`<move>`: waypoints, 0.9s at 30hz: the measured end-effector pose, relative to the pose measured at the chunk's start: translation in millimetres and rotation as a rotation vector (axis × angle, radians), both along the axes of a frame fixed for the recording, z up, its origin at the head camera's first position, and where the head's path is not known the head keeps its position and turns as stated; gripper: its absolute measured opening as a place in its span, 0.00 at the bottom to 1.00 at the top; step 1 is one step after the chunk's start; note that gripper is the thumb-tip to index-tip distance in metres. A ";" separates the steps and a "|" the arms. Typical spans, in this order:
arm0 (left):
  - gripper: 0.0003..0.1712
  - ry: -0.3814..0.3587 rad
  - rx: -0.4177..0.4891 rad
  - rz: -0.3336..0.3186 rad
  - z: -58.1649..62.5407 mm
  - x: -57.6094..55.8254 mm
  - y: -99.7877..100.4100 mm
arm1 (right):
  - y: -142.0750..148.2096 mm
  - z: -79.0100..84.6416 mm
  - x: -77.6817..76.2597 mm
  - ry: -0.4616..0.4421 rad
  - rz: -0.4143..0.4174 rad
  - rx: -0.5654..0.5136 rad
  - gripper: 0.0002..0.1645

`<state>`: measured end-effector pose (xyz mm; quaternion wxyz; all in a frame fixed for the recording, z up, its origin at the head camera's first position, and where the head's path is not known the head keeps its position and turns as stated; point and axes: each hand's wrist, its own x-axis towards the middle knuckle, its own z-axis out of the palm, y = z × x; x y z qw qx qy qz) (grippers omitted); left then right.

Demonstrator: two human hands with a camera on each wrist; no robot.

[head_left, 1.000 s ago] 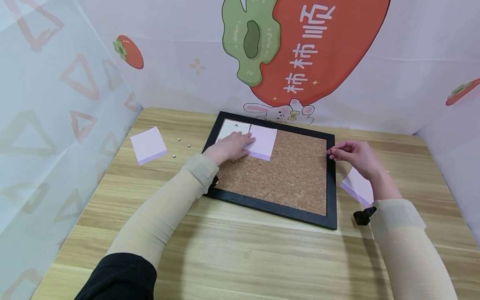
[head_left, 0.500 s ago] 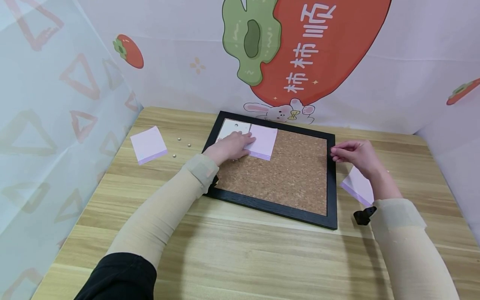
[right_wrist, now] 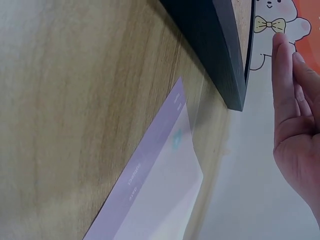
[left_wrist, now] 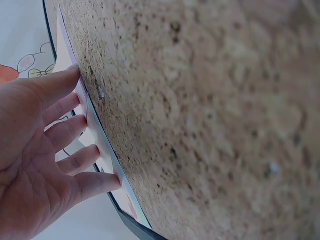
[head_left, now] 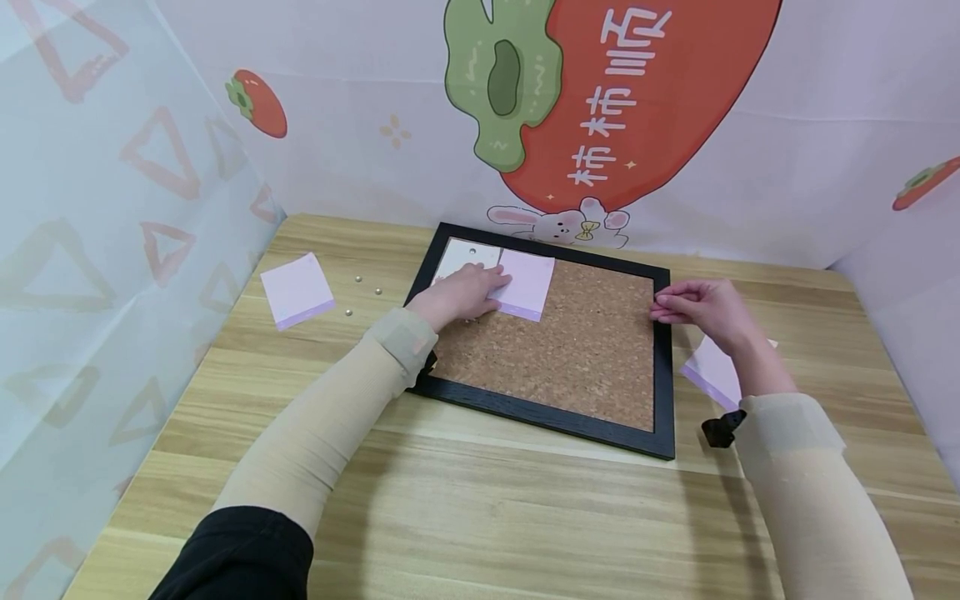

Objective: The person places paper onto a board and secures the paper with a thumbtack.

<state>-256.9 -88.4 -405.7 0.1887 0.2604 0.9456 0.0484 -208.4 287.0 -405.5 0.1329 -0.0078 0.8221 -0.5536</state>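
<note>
In the head view, a framed cork board (head_left: 570, 358) lies near the middle of the back edge of the table (head_left: 480, 517), with a white card (head_left: 456, 252) and a lilac note (head_left: 528, 283) side by side at its upper left; the left hand (head_left: 461, 292) rests across them, while the right hand (head_left: 705, 308) hangs by the board's right side. The step in hand looks like holding the note flat for fixing; the next move would call for a fastener brought to it. Three small round pieces (head_left: 378, 292), probably pins, sit towards the table's back left corner, near a second note (head_left: 298, 290); a third note (head_left: 712, 371) lies nearer the right edge. The backdrop (head_left: 337, 158) reads 柿柿顺, turned sideways. In the left wrist view, the fingers are spread, tips against the paper, gripping nothing. In the right wrist view, the fingers are drawn together; whether they pinch anything, I cannot tell. There the third note's strip reads "subject" and "date", other print is too small, and no brand shows
</note>
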 end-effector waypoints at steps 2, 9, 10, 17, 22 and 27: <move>0.34 0.002 0.001 -0.003 -0.5 -0.3 -0.4 | -1.1 0.1 -0.6 -0.006 0.010 0.006 0.22; 0.34 0.001 -0.004 -0.008 -1.0 -1.4 -1.0 | -6.7 0.5 -3.8 -0.004 0.023 0.018 0.22; 0.34 0.000 -0.003 -0.007 -0.9 -1.4 -1.0 | -7.9 0.5 -4.1 -0.001 0.015 0.019 0.22; 0.34 -0.021 0.007 0.026 -0.3 0.1 -0.9 | -15.4 0.4 -7.8 0.007 0.011 -0.005 0.22; 0.34 -0.029 0.008 0.038 0.5 1.0 -0.4 | -20.6 0.2 -10.8 -0.021 -0.002 0.009 0.23; 0.34 -0.025 0.005 0.032 0.6 0.5 -0.3 | -26.6 -0.4 -13.4 -0.048 -0.022 -0.005 0.24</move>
